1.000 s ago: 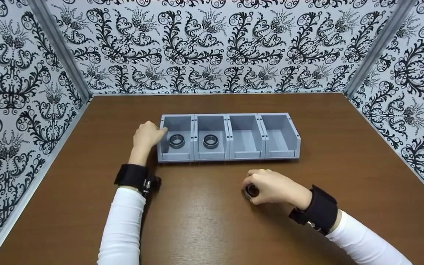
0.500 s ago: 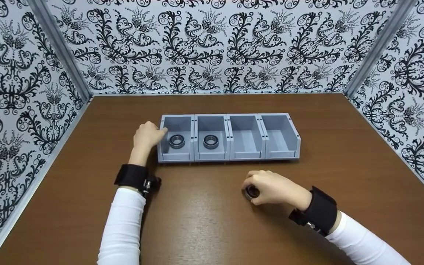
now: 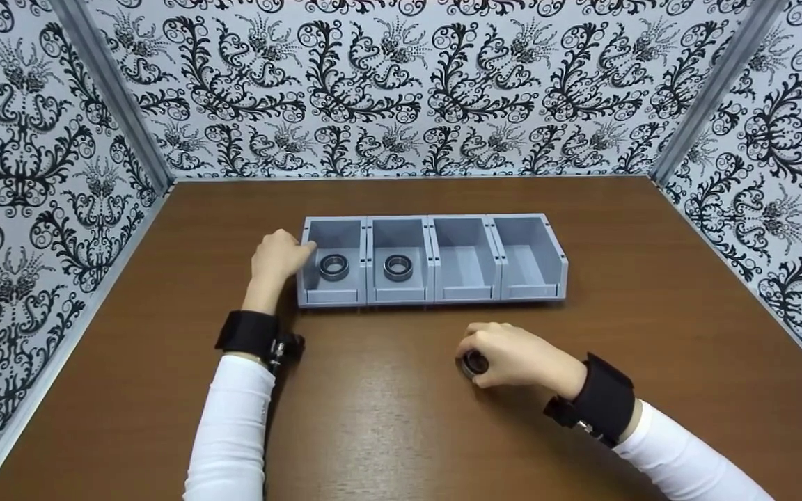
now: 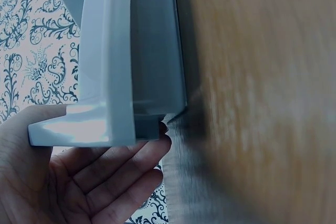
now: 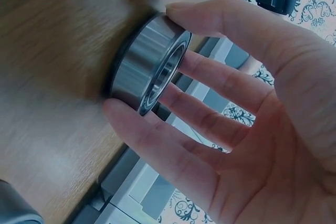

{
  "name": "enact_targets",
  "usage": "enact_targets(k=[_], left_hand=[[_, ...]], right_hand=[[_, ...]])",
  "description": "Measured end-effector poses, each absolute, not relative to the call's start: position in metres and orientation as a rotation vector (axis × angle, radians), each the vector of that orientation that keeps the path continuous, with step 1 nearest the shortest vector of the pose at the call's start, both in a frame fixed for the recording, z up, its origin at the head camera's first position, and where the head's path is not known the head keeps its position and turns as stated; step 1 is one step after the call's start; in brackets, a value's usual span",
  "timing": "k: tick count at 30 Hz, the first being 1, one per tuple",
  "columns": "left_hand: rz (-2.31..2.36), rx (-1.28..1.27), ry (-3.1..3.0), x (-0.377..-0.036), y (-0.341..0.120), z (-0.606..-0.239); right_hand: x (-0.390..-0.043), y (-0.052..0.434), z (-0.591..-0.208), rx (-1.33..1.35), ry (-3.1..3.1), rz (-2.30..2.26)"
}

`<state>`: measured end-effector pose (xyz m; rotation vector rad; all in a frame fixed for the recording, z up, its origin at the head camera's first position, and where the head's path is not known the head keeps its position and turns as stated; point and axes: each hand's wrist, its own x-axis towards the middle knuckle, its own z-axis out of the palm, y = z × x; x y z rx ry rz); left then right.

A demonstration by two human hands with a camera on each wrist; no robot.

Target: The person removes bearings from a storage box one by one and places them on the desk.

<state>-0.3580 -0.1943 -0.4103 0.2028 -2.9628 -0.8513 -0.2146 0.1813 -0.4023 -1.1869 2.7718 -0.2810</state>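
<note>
In the head view my right hand (image 3: pixel 516 355) holds a ball bearing (image 3: pixel 474 363) close over the brown table, in front of the bins. The right wrist view shows the thumb and index finger pinching the steel outer ring of this bearing (image 5: pixel 149 66), the other fingers behind it. My left hand (image 3: pixel 279 257) is at the left end of a row of grey storage bins (image 3: pixel 401 296). Its thumb hooks over the side wall of the leftmost bin (image 4: pixel 113 77), with the fingers along the outside. One bearing (image 3: pixel 334 267) lies flat in that bin, another bearing (image 3: pixel 398 268) in the second.
The two right-hand bins (image 3: pixel 467 268) show bare floors. Behind the brown table (image 3: pixel 373 417) stands a black-and-white patterned wall (image 3: pixel 401 90), with similar walls at both sides. Both wrists wear black straps (image 3: pixel 251 334) with small cameras.
</note>
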Motion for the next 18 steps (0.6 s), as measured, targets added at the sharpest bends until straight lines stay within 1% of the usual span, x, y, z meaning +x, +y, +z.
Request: enact_targets(k=[18], left_hand=[[-0.853,0.228,-2.970,-0.3576,-0.1931,-0.4092]], right_hand=[[-0.2131,0.1829,-0.4042,-1.181,2.779,-0.292]])
